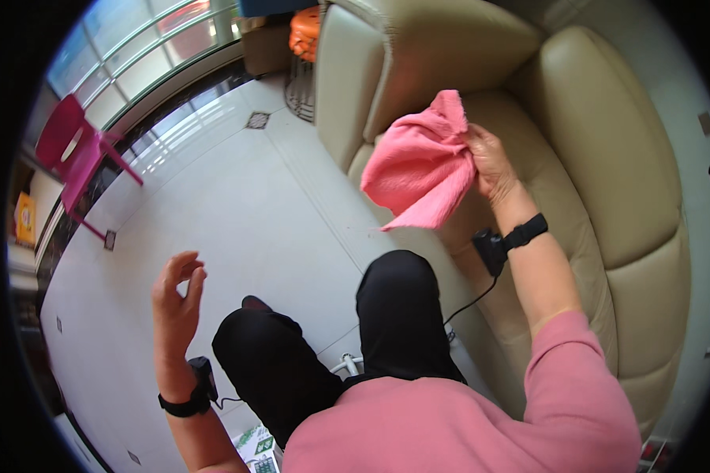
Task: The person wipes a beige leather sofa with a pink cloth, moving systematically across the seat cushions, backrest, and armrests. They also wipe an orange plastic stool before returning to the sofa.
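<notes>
A bunched pink cloth [420, 165] hangs from my right hand [490, 159], whose fingers grip it at one edge. Cloth and hand are over the seat of a beige leather sofa [603, 148], near its armrest [444, 53]. Out to the left, my left hand [179, 290] is raised above the tiled floor [242, 195]. Its fingers are curled but apart from the thumb, and it holds nothing. Each wrist wears a black strap with a small device and a cable.
A magenta plastic chair [74, 148] stands by the barred window [148, 53] at the far left. Past the armrest are an orange object [305, 32] and a wire rack [300, 88]. A printed box [260, 446] lies beside my left leg. White metal legs [349, 363] show between my knees.
</notes>
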Motion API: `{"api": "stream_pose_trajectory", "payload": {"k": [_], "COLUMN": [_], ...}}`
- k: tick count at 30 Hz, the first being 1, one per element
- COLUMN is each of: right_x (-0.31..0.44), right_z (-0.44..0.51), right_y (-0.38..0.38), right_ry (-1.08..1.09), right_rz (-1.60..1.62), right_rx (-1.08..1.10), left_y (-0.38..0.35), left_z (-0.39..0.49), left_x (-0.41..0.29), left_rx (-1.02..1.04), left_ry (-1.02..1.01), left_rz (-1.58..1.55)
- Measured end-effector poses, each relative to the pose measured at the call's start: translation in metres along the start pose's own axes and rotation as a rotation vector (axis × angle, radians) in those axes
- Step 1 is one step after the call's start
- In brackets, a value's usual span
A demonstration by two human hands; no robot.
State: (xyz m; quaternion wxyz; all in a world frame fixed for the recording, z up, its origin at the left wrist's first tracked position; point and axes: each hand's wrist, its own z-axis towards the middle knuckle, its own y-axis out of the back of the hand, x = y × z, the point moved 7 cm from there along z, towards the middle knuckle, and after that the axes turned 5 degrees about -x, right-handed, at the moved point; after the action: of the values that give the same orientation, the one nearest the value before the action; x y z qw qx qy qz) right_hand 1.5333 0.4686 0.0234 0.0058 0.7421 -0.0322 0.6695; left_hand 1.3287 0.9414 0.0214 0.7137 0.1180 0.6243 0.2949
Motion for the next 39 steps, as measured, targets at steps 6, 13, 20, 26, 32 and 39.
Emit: {"api": "stream_pose_trajectory", "payload": {"k": [6, 13, 20, 26, 32, 39], "right_x": [0.009, -0.035, -0.058, -0.064, -0.090, -0.124], "right_z": [-0.015, -0.010, -0.075, -0.244, -0.473, -0.589], "right_y": [0.111, -0.010, 0.012, 0.173, 0.362, 0.485], "right_ry": [0.460, 0.286, 0.699, 0.267, -0.591, -0.352], "right_rz": [-0.995, -1.414, -1.541, -1.626, -1.648, -1.227], "right_rx": [-0.400, -0.120, -0.342, -0.568, -0.956, -1.576], "left_y": [0.007, -0.027, -0.033, -0.047, -0.066, -0.090], "left_z": [-0.002, 0.008, 0.018, 0.042, 0.055, 0.042], "left_x": [0.010, -0.023, -0.007, -0.027, -0.030, -0.022], "left_rx": [0.000, 0.080, 0.144, 0.202, 0.257, 0.336], "left_ry": [-0.036, -0.115, -0.103, -0.184, -0.210, -0.218], "left_rz": [0.047, 0.122, 0.047, 0.066, 0.031, 0.061]}}
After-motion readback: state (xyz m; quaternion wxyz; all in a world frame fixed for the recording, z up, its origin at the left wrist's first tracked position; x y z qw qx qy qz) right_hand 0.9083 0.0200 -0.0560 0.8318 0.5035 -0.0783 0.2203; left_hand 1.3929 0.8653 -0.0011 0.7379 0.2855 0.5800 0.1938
